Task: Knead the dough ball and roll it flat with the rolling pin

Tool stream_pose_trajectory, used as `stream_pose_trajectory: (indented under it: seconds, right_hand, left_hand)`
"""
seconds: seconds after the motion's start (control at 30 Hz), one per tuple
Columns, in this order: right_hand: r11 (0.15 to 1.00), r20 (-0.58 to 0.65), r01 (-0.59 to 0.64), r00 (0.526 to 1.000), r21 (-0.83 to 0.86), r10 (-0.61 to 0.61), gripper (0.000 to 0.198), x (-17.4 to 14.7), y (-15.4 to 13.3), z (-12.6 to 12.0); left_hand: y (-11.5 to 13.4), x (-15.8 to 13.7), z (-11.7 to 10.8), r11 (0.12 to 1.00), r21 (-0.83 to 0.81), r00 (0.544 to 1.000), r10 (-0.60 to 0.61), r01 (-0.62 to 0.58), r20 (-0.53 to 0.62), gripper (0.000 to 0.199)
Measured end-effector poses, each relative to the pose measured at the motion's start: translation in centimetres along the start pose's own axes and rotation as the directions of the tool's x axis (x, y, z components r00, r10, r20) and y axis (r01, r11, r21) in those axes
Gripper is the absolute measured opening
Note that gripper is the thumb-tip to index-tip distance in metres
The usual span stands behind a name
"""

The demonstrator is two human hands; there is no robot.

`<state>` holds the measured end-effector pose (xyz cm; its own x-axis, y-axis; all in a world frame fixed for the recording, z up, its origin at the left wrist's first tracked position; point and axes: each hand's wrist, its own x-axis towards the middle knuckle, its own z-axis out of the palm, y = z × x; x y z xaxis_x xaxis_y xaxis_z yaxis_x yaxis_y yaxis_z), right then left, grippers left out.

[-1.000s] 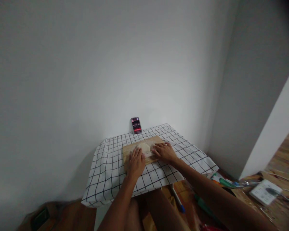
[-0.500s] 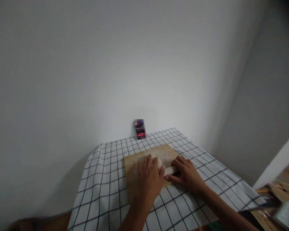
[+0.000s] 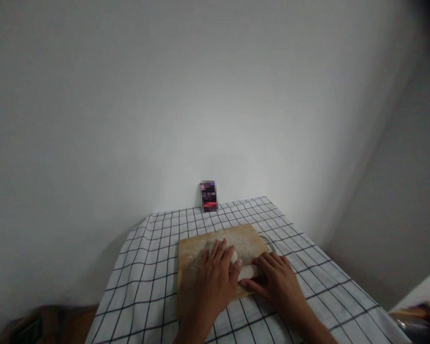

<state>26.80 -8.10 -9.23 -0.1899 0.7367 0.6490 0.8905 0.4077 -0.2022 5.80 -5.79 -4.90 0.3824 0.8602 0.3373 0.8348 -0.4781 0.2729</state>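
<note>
On a floured wooden board lies a piece of pale dough, mostly covered by my left hand. That hand rests flat on the dough, its fingers stretched out and somewhat apart. My right hand is closed around one end of a pale, floury rolling pin. The pin's other end reaches toward my left thumb and the near side of the dough. My right palm hides the gripped end, and whether the pin presses on the dough's edge I cannot tell.
A white cloth with black grid lines covers the table. A clear round rim shows beside the board's right edge. At the back, a dark blurred-out package stands against the white wall.
The view has shifted a little, so the board and both hands sit lower in the picture. My left hand stays on the dough and my right hand keeps hold of the rolling pin.
</note>
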Motion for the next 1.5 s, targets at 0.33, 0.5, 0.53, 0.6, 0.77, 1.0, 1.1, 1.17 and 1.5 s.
stream_pose_trajectory:
  seconds: [0.33,0.5,0.53,0.6,0.77,1.0,1.1,1.17,1.5]
  right_hand:
    - [0.994,0.01,-0.002,1.0,0.109,0.0,0.042,-0.2,-0.3,-0.5]
    - [0.998,0.041,-0.039,0.998,0.056,0.036,0.045,-0.2,-0.3,-0.3]
    - [0.998,0.053,-0.052,0.997,0.04,0.05,0.046,-0.2,-0.4,-0.3]
    - [0.997,0.095,-0.077,0.993,0.011,0.075,0.047,0.0,-0.5,-0.6]
    - [0.993,0.281,-0.112,0.953,-0.027,0.115,0.05,2.9,-1.0,-2.1]
    - [0.979,0.495,-0.173,0.844,-0.108,0.204,0.052,9.3,-0.9,-4.0]
    - [0.983,0.571,-0.118,0.802,-0.138,0.176,0.052,11.5,-0.5,-3.9]
    - [0.987,0.613,-0.053,0.778,-0.151,0.136,0.052,12.7,-0.2,-3.5]
    - [0.996,0.518,0.07,0.85,0.058,-0.09,0.04,13.4,2.3,0.4]
  left_hand:
    - [0.3,1.2,-1.0,0.975,-0.016,0.974,-0.221,0.222,0.055,0.048]
    - [-0.2,1.0,-1.6,0.991,-0.061,0.991,-0.118,0.122,0.063,0.044]
    - [-0.3,0.9,-1.8,0.992,-0.071,0.992,-0.097,0.103,0.074,0.044]
    - [-0.6,0.5,-2.3,0.993,-0.079,0.992,-0.076,0.084,0.098,0.045]
    - [-1.7,-0.3,-2.6,0.994,-0.072,0.995,-0.075,0.08,0.067,0.047]
    - [-2.4,1.5,-2.9,0.966,-0.207,0.982,-0.172,0.152,-0.081,0.039]
    - [-2.8,2.5,-3.4,0.95,-0.218,0.971,-0.236,0.222,-0.038,0.042]
    - [-3.2,3.0,-3.4,0.946,-0.185,0.961,-0.276,0.267,-0.027,0.039]
    - [-5.6,5.1,-1.9,0.958,0.104,0.961,-0.256,0.266,-0.102,0.033]
